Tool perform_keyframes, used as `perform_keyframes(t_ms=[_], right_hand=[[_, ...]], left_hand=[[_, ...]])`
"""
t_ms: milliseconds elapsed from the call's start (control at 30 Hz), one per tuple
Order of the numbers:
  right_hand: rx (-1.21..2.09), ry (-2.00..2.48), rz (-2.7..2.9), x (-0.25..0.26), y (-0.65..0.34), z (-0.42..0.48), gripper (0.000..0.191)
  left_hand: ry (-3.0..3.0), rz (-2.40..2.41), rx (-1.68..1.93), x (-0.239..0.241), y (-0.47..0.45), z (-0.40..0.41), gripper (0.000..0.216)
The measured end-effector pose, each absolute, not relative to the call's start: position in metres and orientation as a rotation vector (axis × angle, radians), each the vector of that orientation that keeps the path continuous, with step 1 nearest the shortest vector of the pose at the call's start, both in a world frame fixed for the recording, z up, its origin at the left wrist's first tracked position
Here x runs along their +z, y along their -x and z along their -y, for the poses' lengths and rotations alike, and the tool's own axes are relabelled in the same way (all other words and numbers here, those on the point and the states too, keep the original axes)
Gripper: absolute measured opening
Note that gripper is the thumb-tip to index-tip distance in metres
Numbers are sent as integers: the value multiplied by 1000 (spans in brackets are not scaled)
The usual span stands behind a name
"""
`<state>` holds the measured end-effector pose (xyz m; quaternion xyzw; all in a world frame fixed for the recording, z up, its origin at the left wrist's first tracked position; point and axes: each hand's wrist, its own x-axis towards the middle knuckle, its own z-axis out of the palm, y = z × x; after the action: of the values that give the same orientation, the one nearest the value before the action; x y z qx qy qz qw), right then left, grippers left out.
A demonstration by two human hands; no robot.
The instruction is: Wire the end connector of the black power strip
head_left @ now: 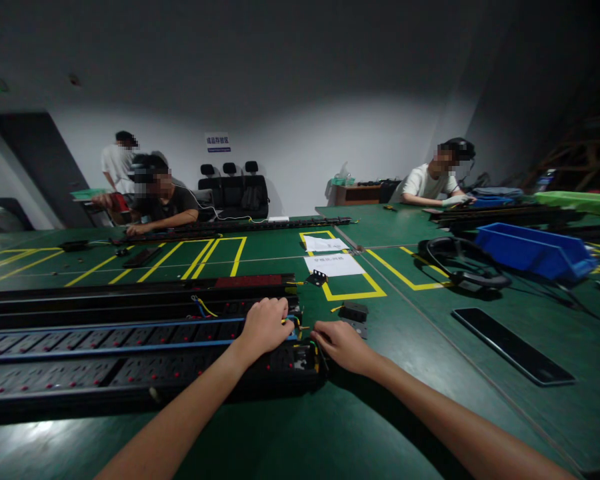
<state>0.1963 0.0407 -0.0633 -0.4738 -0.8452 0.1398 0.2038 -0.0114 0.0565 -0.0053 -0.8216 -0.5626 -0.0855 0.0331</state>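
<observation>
Bare forearms reach from the bottom edge to the centre, where the left hand (265, 327) presses curled shut on the end of a long black power strip (130, 373) stretching lower left on the green tabletop (380, 413), while the right hand (343, 345) sets narrowed fingers at its coloured wires (296, 323), grip unclear.

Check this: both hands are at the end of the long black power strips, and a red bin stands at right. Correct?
Not quite: the head view shows the bin is blue, not red. The left hand and right hand are indeed at the power strips.
</observation>
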Motion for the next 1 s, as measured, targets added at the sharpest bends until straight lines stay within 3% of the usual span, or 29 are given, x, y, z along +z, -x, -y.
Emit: perform_keyframes(t_ms=[1000], right_hand=[[382,1287,2348,-67,-198,-43,28]], left_hand=[[2522,1645,-343,-14,15,-61,7]])
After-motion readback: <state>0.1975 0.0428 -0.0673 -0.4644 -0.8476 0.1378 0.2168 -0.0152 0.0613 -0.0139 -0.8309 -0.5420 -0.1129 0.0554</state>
